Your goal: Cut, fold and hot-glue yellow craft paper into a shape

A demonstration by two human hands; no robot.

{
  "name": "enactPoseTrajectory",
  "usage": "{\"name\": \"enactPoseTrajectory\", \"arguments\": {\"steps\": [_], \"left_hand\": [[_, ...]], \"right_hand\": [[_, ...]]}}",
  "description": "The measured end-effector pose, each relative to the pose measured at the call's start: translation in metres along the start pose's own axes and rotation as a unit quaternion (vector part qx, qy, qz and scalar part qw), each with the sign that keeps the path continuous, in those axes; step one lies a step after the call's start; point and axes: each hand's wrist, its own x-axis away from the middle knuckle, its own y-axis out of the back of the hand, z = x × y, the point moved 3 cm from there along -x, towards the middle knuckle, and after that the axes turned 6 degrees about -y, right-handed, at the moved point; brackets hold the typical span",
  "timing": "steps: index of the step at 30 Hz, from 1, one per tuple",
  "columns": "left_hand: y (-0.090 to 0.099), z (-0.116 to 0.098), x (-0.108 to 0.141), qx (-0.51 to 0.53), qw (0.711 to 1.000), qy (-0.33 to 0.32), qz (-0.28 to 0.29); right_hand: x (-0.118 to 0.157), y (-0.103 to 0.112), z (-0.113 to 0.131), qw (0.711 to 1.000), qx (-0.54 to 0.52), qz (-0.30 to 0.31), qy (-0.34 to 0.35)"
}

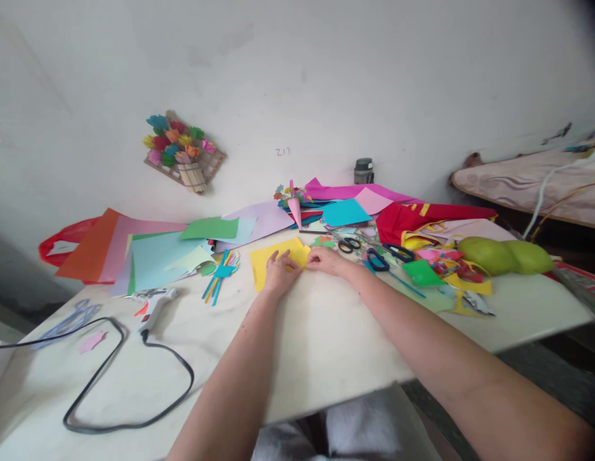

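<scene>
A sheet of yellow paper (261, 264) lies on the white table, with a narrow flap standing up along its right side. My left hand (280, 274) rests on this sheet, its fingers apart and pressing it down. At the sheet's right edge, my right hand (327, 261) is closed in a pinch on the yellow paper, close to the left fingertips. Just beyond the right hand are scissors with black handles (348, 244) and small paper cut-outs (323, 241). Left of the sheet lies a bundle of blue and yellow paper strips (223, 271).
A white glue gun (156, 306) with a looping black cord (192, 371) lies at the left. Coloured sheets (158, 256) are stacked behind it. More scissors (377, 259), paper scraps (425, 274) and a green lobed object (503, 256) are on the right. A pink paper cone (294, 211) stands at the back.
</scene>
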Motion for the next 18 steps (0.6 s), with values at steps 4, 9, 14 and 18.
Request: {"name": "enactPoseTrajectory", "arguments": {"steps": [4, 9, 14, 18], "left_hand": [[0.001, 0.0, 0.0, -0.002, 1.0, 0.004, 0.008], [0.002, -0.002, 0.0, -0.021, 0.999, 0.005, 0.024], [0.001, -0.004, -0.002, -0.056, 0.997, 0.021, 0.051], [0.0, -0.004, -0.003, -0.074, 0.995, 0.02, 0.068]], "right_hand": [[0.0, 0.001, 0.003, 1.0, 0.018, 0.007, -0.015], [0.0, 0.002, 0.005, 0.999, 0.037, 0.024, -0.011], [0.002, 0.005, 0.01, 0.997, 0.067, 0.039, -0.025], [0.003, 0.008, 0.014, 0.992, 0.105, 0.047, -0.048]]}}
